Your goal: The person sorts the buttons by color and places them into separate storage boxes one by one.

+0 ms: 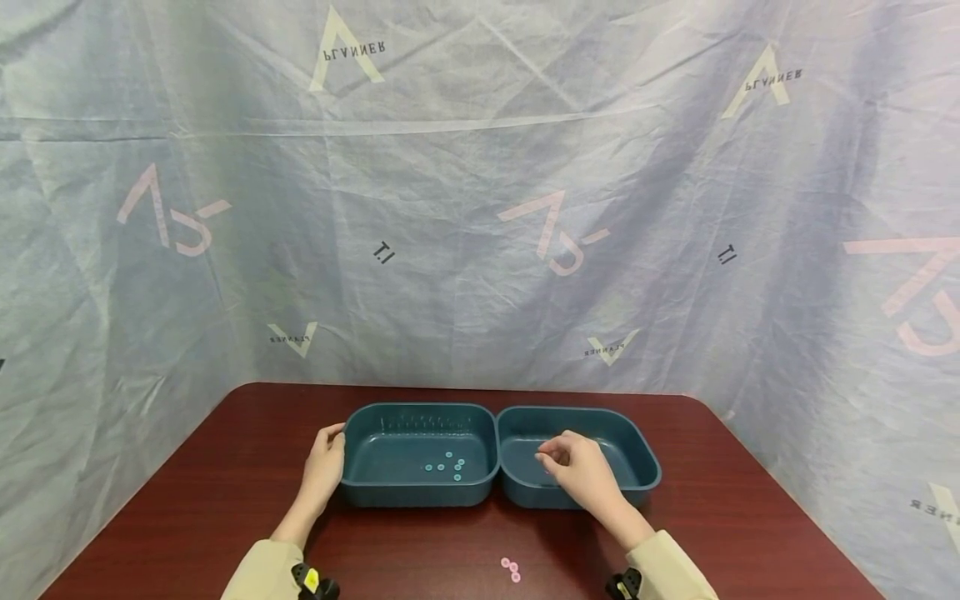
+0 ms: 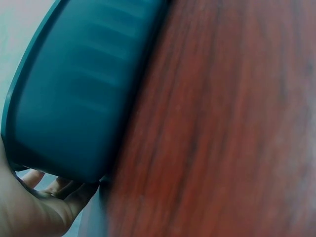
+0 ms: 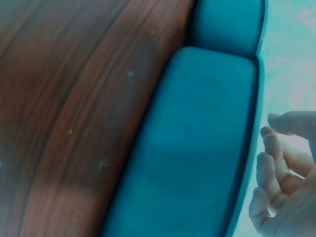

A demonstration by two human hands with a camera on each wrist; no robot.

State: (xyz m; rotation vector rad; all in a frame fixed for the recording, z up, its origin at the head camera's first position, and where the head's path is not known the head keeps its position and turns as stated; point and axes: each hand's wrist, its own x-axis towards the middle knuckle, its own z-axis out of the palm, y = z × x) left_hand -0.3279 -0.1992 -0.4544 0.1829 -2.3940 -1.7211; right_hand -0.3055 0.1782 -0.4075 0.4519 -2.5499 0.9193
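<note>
My left hand (image 1: 324, 467) holds the outer end of the left blue-green tray (image 1: 416, 495). In the left wrist view its bent fingers (image 2: 74, 195) lie against the tray's end wall; the thumb is mostly out of sight. Several small light-blue buttons (image 1: 441, 467) lie inside this tray. Over the right blue-green tray (image 1: 622, 492) hovers my right hand (image 1: 581, 471), thumb and forefinger close together. The right wrist view shows no object between those fingertips (image 3: 279, 121). A small pinkish spot (image 1: 547, 472) shows just below them; whether it lies in the tray is unclear.
Three pink buttons (image 1: 510, 568) lie on the dark red wooden table (image 1: 420, 554), in front of the trays. The two trays stand side by side, touching. A pale printed cloth (image 1: 450, 317) hangs behind and at both sides of the table.
</note>
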